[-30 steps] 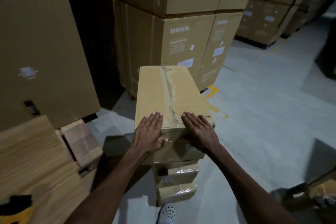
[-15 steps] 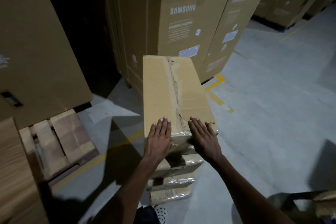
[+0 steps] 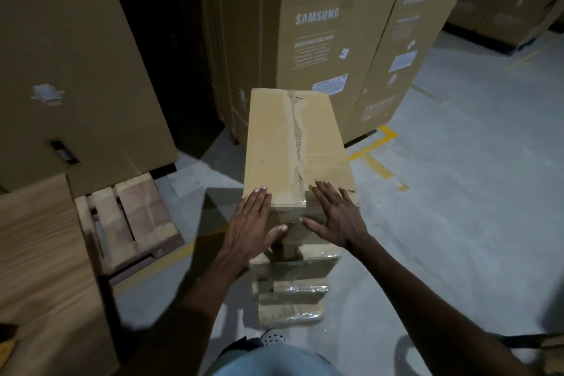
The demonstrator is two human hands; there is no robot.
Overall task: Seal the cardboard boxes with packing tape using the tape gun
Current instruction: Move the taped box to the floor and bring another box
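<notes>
Both of your grips lie flat and open, holding nothing: left hand [image 3: 253, 224] and right hand [image 3: 337, 217] press the near end of the long tan cardboard box [image 3: 293, 146], atop plastic-wrapped cartons [image 3: 293, 287].

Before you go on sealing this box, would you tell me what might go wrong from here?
1. The box sits on a narrow stack of wrapped bundles; pressing its near end with the left hand and right hand might tip it.
2. The torn seam is ragged, so tape may bond poorly there.
3. No tape gun is in view; letting go to fetch one could let the flaps lift.
</notes>
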